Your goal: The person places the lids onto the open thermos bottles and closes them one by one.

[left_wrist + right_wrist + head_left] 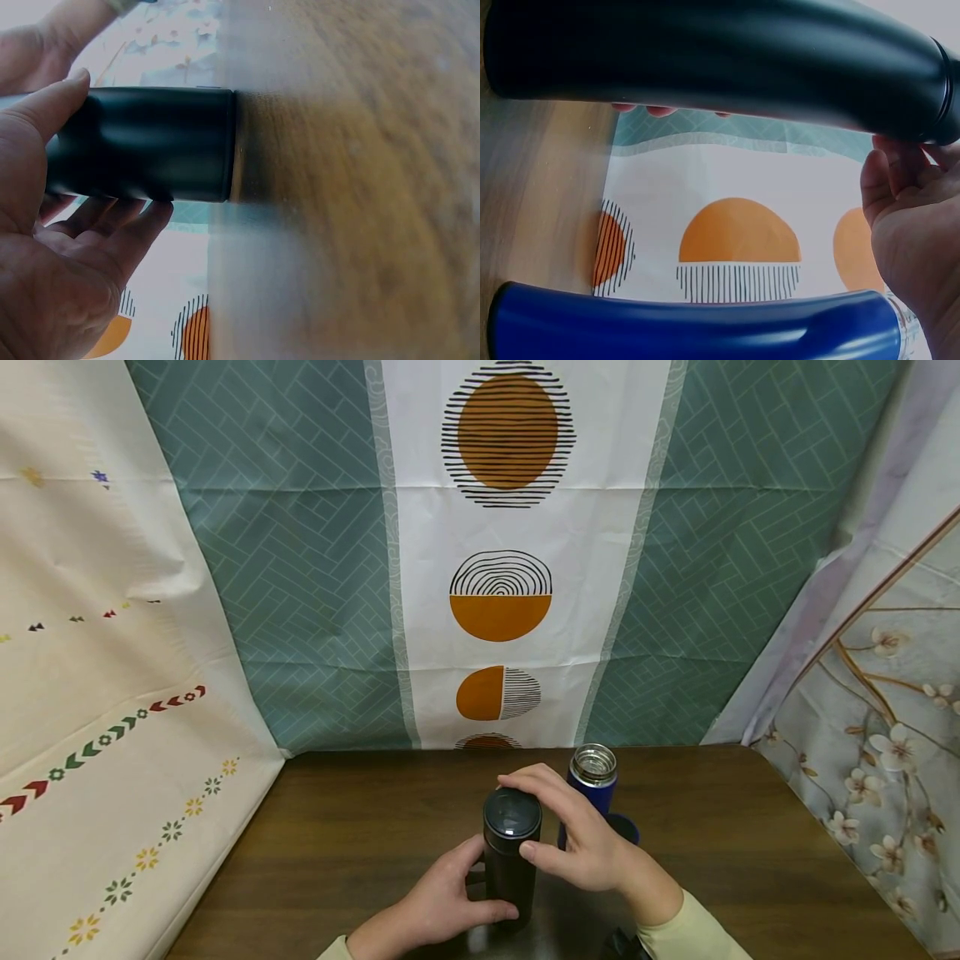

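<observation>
Head; black flask (511, 872) in left hand (444, 897)

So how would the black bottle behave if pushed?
Tall and narrow, the black bottle could tip if pushed near its top. Its round body would likely roll once on its side. The smooth surface may be slippery.
</observation>
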`<state>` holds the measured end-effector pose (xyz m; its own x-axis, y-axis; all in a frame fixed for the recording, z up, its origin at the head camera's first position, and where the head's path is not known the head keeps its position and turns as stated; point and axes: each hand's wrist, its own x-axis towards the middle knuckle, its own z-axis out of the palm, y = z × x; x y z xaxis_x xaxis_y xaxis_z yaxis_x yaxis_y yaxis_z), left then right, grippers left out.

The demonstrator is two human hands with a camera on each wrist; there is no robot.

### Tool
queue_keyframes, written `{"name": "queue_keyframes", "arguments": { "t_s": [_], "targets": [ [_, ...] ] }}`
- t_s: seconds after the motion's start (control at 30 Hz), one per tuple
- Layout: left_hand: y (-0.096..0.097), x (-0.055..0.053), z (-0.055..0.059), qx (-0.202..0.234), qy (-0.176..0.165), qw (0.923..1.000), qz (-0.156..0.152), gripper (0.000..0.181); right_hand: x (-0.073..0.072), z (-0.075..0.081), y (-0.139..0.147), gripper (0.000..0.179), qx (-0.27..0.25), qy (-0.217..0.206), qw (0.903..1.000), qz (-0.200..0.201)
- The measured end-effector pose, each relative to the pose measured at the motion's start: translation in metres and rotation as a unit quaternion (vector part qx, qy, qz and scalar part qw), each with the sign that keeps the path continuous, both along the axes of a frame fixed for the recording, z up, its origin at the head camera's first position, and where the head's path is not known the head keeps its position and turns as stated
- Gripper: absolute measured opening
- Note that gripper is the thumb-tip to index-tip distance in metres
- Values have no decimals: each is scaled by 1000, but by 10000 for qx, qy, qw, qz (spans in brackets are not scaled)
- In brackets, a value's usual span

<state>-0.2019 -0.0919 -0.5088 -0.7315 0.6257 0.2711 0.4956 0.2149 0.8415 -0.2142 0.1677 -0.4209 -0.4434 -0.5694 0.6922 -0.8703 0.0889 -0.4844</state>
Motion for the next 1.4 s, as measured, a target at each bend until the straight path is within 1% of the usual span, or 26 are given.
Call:
{"name": "queue_keyframes", "arguments": {
  "t_s": [0.3, 0.5, 0.67, 0.8, 1.03, 1.27, 1.4],
  "targets": [
    [0, 0, -1, 14, 21, 10000, 6, 72, -2, -1, 1, 68, -85, 107, 9999, -82],
    [0, 0, 0, -3, 86, 10000, -16, 73, -1, -2, 1, 67, -116, -79, 9998, -122],
    [0, 0, 0, 0, 168, 9999, -24, 72, -2, -2, 1, 69, -168, -227, 9996, -70],
    [1, 0, -1, -9, 206, 9998, -4, 71, -2, -3, 1, 71, -193, -237, 9995, -76],
    [1, 0, 0, -18, 203, 9998, 5, 71, -2, -3, 1, 74, -231, -210, 9992, -261],
    [1, 0, 0, -16, 192, 9998, -4, 71, -2, -4, 0, 77, -274, -186, 9989, -329],
    [1, 0, -1, -35, 207, 9998, 15, 72, -2, -4, 1, 76, -237, -302, 9987, -336]
  ]
}}
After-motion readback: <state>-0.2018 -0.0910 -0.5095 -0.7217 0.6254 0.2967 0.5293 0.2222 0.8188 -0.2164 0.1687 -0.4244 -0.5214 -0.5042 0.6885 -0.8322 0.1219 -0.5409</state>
